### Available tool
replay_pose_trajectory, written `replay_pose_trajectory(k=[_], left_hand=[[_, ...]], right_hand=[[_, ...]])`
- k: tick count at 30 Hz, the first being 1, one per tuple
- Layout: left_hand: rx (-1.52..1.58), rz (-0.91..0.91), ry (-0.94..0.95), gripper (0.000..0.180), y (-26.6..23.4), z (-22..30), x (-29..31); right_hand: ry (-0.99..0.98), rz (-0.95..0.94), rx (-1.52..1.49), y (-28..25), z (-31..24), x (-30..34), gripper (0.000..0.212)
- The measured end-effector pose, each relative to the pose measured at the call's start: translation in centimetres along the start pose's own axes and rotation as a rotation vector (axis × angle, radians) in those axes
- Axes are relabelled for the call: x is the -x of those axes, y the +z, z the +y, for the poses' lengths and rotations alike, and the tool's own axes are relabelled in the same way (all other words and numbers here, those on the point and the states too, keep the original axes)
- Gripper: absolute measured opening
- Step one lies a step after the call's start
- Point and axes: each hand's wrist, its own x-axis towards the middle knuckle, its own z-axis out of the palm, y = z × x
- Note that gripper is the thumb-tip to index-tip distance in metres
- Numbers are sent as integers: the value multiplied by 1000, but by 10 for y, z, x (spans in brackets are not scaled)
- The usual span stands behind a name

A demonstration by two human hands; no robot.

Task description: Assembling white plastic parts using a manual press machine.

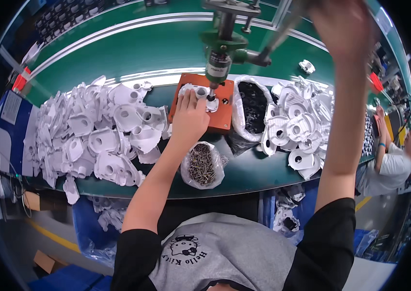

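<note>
On an orange fixture block (221,120) lies a white plastic part (212,105), under the tip of a green hand press (219,63). My left hand (192,114) rests over the part, fingers on it and holding it against the block; the fingers cover some of it. Raised at the upper right, my right hand (343,31) is blurred, closed round the upper end of the press lever (280,36). A clear bag of small metal pins or screws (202,166) sits just below my left hand. Right of the block stands a bag of small black parts (252,109).
A big heap of white plastic parts (103,131) spreads across the left of the green bench (244,177). Another heap of white parts (300,121) is at right. Blue bins (86,228) with white parts stand below the bench. A co-worker (392,157) is at far right.
</note>
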Motion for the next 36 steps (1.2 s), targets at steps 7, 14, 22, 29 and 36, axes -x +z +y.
replay_pose_trajectory(k=[7, 14, 22, 29, 36], left_hand=[[-10, -64, -66, 29, -5, 4, -4], [435, -74, -387, 58, -14, 0, -15], [189, -423, -176, 44, -29, -28, -58], [-6, -741, 5, 49, -59, -29, -97], [-65, -765, -96, 45, -79, -37, -134]], right_hand=[[123, 1085, 966, -143, -32, 43, 51], [549, 1377, 2088, -219, -92, 205, 30], [1045, 1256, 2111, -255, -107, 284, 25], [1366, 746, 2151, -324, -121, 309, 33], [1564, 924, 2058, -264, -102, 289, 46]])
